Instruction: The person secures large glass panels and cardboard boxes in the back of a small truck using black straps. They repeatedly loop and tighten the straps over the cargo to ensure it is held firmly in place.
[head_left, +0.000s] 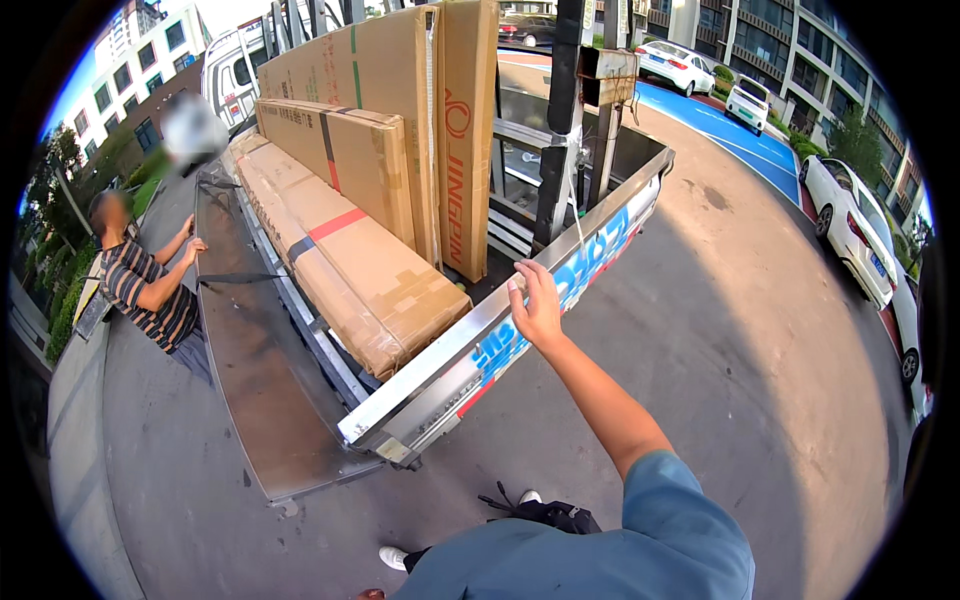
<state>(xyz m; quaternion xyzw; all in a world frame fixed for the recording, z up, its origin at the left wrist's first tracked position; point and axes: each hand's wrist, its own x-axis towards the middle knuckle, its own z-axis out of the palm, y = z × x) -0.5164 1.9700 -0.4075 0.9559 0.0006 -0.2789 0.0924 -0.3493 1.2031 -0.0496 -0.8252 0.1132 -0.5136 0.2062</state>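
My right hand (538, 305) rests on the top rim of the truck's metal tailgate (440, 372), its thumb apart from the fingers, which lie over the edge. It holds no loose thing. Just inside the tailgate, a long brown cardboard box (340, 255) lies flat on the truck bed. Behind it stand a lower flat carton (345, 160), a tall wide carton (375, 90) and a tall narrow carton (467, 140), all on edge. Only a sliver of what seems to be my left hand (370, 594) shows at the lower edge; its fingers are hidden.
At the left a person in a striped shirt (150, 285) has both hands on the lowered side panel (255, 390). A dark upright post (560, 130) and metal racks rise from the bed. White cars (855, 225) are parked at the right, beside blue-painted ground (725, 125).
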